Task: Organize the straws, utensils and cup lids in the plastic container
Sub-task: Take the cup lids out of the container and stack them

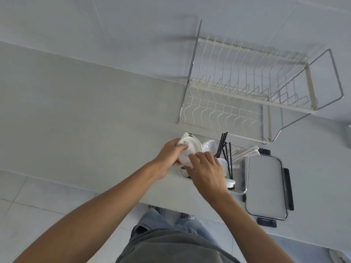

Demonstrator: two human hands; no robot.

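A stack of white cup lids (190,149) is held tilted over the left end of the clear plastic container (244,188). My left hand (169,158) grips the stack from the left, thumb across its top. My right hand (206,171) holds the stack's lower right edge with curled fingers and covers much of the container. Inside the container lie another clear lid (209,146), several black straws (224,147) and white utensils (246,151) leaning toward the right.
The container's grey lid with black clips (266,188) lies flat just right of it on the white counter. A white wire dish rack (247,88) stands behind. The counter's front edge runs close below the container; my legs show beneath.
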